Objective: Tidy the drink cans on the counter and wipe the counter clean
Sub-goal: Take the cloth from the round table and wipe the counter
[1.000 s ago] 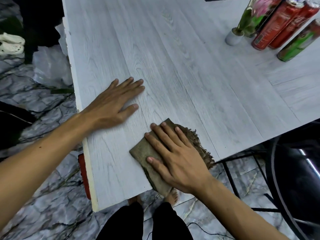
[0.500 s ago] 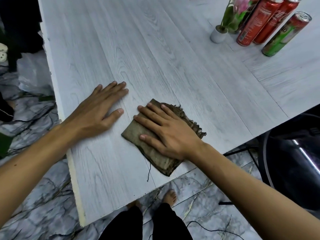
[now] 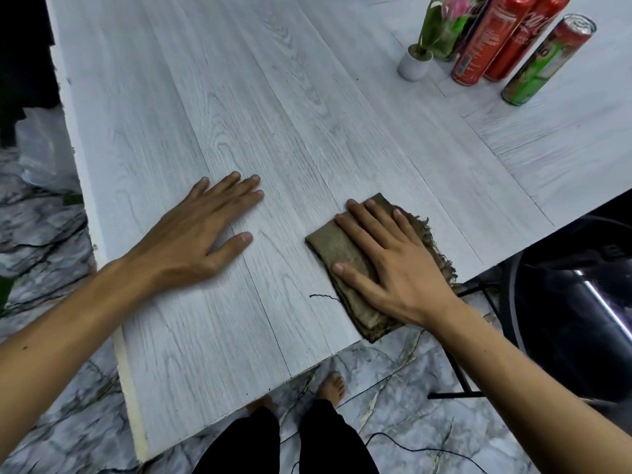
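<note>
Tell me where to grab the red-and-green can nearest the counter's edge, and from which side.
Grip the red-and-green can around its mid-body, coming from its right, probably with the right hand. It stands upright and slim, so a wrap around the wall suits it. Its left is crowded: two red cans stand close there, with a small potted plant beyond, while its right side is open counter.

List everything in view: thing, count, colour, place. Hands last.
counter: one, pale grey wood grain, fills the middle
cans: three, two red and one green-and-red, upright, far right
pot: one, white, holding a pink flower, left of the cans
cloth: one, brown, frayed, near edge, partly overhanging
floor: grey marble, below
left hand: flat on the counter, empty
right hand: flat on the cloth
</note>
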